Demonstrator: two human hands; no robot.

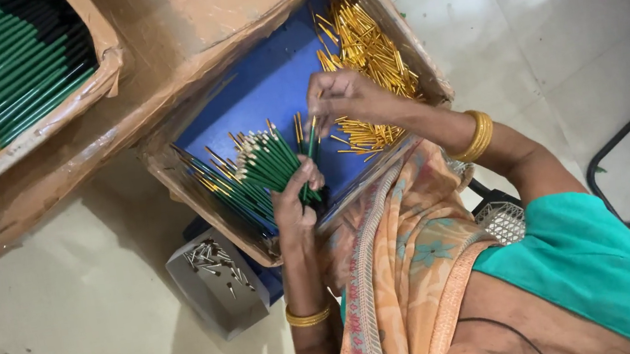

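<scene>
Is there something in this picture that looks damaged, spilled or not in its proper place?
The cardboard tray with the blue floor looks worn, its rim crumpled and torn. Gold tubes lie strewn loosely in its far corner. Otherwise nothing stands out: the left hand grips a green stick bundle, the right hand pinches one stick.

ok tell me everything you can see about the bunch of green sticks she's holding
The bunch of thin green sticks is a fanned bundle of slim rods, glossy dark green, with pale tips at their upper ends and some gold-coloured ones among them. It lies tilted over the blue-lined cardboard tray, spreading up and left. The left hand grips its lower end; the right hand pinches the top of one stick at the bundle's right edge. Material cannot be told.
</scene>
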